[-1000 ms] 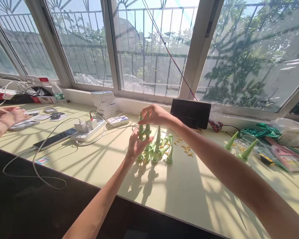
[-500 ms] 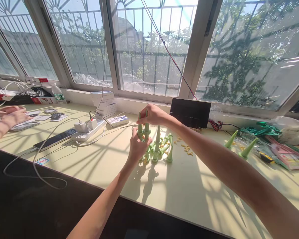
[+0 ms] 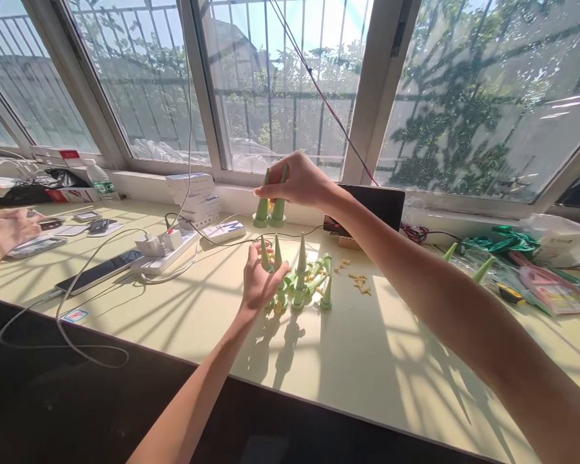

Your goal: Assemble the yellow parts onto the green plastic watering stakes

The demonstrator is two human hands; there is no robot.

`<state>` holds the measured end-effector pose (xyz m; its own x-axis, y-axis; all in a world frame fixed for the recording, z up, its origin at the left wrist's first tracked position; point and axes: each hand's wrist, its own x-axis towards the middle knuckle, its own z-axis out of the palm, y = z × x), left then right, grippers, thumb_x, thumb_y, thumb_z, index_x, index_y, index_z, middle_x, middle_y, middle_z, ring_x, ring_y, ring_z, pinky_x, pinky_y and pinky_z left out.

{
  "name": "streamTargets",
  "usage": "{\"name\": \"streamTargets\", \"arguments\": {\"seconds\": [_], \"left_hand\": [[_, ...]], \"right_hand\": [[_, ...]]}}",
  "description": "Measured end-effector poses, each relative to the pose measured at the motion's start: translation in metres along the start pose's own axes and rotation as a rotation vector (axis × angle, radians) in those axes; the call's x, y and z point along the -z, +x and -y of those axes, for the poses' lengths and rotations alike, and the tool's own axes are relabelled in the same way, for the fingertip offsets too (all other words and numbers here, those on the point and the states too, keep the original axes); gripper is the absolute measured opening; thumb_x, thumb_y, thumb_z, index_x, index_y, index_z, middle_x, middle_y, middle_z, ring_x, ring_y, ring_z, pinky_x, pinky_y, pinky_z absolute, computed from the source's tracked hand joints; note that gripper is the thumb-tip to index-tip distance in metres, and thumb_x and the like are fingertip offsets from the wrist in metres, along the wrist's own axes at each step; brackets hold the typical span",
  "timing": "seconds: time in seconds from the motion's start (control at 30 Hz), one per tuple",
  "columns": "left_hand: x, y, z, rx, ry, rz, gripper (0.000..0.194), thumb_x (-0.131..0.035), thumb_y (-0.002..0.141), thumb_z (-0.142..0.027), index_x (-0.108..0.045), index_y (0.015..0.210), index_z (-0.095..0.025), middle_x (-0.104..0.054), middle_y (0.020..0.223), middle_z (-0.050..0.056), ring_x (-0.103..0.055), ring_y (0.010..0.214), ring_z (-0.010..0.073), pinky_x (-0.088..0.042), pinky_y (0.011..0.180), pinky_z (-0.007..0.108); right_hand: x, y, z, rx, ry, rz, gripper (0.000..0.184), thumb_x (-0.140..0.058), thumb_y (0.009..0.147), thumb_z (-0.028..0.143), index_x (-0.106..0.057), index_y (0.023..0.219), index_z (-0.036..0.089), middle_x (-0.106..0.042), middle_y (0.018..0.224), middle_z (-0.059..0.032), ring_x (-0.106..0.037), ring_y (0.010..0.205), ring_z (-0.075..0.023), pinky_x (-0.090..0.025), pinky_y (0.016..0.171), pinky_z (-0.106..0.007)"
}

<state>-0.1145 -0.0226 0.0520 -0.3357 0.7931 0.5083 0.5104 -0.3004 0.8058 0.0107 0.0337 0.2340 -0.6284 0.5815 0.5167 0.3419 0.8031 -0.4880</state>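
Observation:
My right hand (image 3: 297, 180) is raised over the table, its fingers closed on a pair of green cones (image 3: 270, 211). A bit of yellow shows between those two. Below it, my left hand (image 3: 261, 280) wraps round stacked green cones (image 3: 278, 251) whose pointed tips stick up past the fingers. Beside that hand stand another cone stack (image 3: 300, 274) and a single green cone (image 3: 327, 296). Behind them lie more green cones (image 3: 318, 283) with yellow pieces among them. Loose yellow pieces (image 3: 360, 283) are scattered on the table to the right.
Two further cones (image 3: 483, 269) stand partly behind my right forearm. A black tablet (image 3: 381, 209) leans near the window. On the left are a power strip (image 3: 167, 254), a phone (image 3: 99, 272) with cables, and another person's hand (image 3: 22, 227). Plastic bags (image 3: 565, 238) lie at right.
My right hand has lifted the pair of green cones up and away from the stacks in my left hand. My left hand has stayed at the stacks. The view has shifted slightly.

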Motion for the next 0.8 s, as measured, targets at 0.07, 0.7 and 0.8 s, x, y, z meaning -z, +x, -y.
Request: {"name": "streamTargets", "arguments": {"seconds": [0.07,0.7,0.8], "left_hand": [[0.001,0.001,0.001,-0.024,0.026,-0.002,0.045,-0.073,0.073,-0.038,-0.048,0.107,-0.021,-0.065,0.100,0.005,-0.066,0.076,0.0191,-0.053,0.075,0.036],[0.023,-0.014,0.014,-0.282,-0.238,-0.052,0.062,-0.065,0.077,-0.037,-0.039,0.133,-0.031,-0.043,0.144,0.009,-0.041,0.139,0.0280,-0.040,0.111,0.048],[0.029,-0.026,0.012,-0.334,-0.193,-0.263,0.054,-0.065,0.077,-0.036,-0.044,0.126,-0.029,-0.047,0.137,0.009,-0.046,0.133,0.0275,-0.044,0.107,0.047]], "right_hand": [[0.010,-0.001,0.006,0.023,0.017,-0.056,0.024,-0.071,0.085,0.029,-0.071,0.080,0.006,-0.061,0.066,-0.0029,-0.048,0.063,-0.0092,-0.039,0.057,-0.023],[-0.004,-0.131,-0.040,-0.195,0.127,0.103,0.034,-0.072,0.081,0.047,-0.073,0.073,0.014,-0.061,0.060,0.0008,-0.043,0.050,-0.0073,-0.029,0.048,-0.024],[-0.037,-0.153,-0.061,-0.277,0.092,0.105,0.027,-0.071,0.083,0.038,-0.072,0.070,0.014,-0.062,0.060,0.0012,-0.045,0.052,-0.0084,-0.031,0.052,-0.024]]}}
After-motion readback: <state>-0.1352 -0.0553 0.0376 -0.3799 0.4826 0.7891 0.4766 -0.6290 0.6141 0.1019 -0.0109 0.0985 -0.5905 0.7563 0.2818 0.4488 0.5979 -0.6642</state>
